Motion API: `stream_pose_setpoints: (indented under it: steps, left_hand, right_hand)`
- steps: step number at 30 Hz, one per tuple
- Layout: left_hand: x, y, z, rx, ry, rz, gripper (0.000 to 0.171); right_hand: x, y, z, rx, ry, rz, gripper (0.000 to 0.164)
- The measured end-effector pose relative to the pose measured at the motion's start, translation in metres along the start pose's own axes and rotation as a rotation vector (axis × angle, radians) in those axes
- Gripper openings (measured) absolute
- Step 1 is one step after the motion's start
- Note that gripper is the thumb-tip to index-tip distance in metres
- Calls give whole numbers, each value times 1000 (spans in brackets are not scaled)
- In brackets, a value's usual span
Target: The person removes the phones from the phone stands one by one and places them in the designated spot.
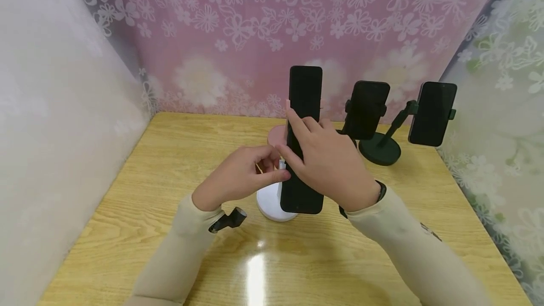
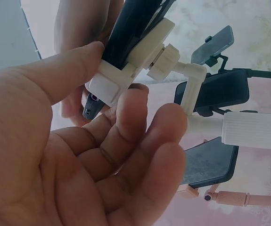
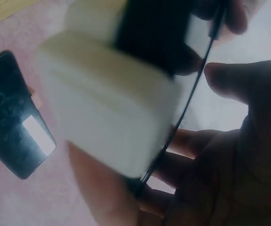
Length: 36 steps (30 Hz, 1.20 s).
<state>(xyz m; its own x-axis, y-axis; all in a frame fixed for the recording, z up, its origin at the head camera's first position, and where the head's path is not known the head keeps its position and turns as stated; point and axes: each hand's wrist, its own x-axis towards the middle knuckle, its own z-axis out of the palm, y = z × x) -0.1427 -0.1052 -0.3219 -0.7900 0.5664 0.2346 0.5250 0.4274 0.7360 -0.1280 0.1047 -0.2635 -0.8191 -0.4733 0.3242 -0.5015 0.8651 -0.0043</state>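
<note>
Above the round base of a white stand [image 1: 272, 206], near the middle of the table [image 1: 178, 244], the nearest phone [image 1: 301, 197] stood on end, its dark screen towards the wearer. Its edge lay against a white clamp [image 2: 109, 84], which a jointed white arm [image 2: 192, 94] carried from the stand. The left hand [image 1: 240, 174] pinched the clamp, thumb pressed to its outer end and fingers curled beneath. The right hand [image 1: 333, 164] rested across the phone's front, fingers fairly straight and spread somewhat wide, their tips near the left edge; the right wrist view was blurred there. The two thumbs were close together.

Just behind, a second phone [image 1: 306, 84] stood upright on a pink stand [image 1: 277, 133], partly hidden by the right hand. Farther right, a third phone [image 1: 367, 107] leaned in a dark holder, and beyond it a fourth phone [image 1: 432, 113] hung tilted from a dark green stand [image 1: 379, 149]. A black band [image 1: 381, 190] circled the right wrist, and a small black device [image 1: 229, 220] sat at the left cuff. Pink flowered cloth [image 1: 255, 37] rose behind the table.
</note>
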Motion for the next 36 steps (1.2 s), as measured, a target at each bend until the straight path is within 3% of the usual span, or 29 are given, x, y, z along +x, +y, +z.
stream_pose_setpoints:
  steps: [7,13,20,28,31,36]
  left_hand:
    - [-2,0,2,-2,-4,-10,21]
    - [-1,-2,3,-43,-27,10,19]
    - [-1,-2,3,-66,-22,5,19]
    - [2,-7,4,-113,-33,-24,20]
    - [5,-11,7,-201,-43,-32,26]
    - [13,-21,12,-496,-138,-64,34]
  right_hand:
    - [3,-1,4,-60,35,-45,55]
    - [-2,-1,5,-126,49,-75,57]
    - [4,2,4,-66,67,-85,31]
    - [5,6,9,-52,107,-99,40]
    - [5,7,11,-14,137,-84,35]
    - [5,8,13,6,178,-76,32]
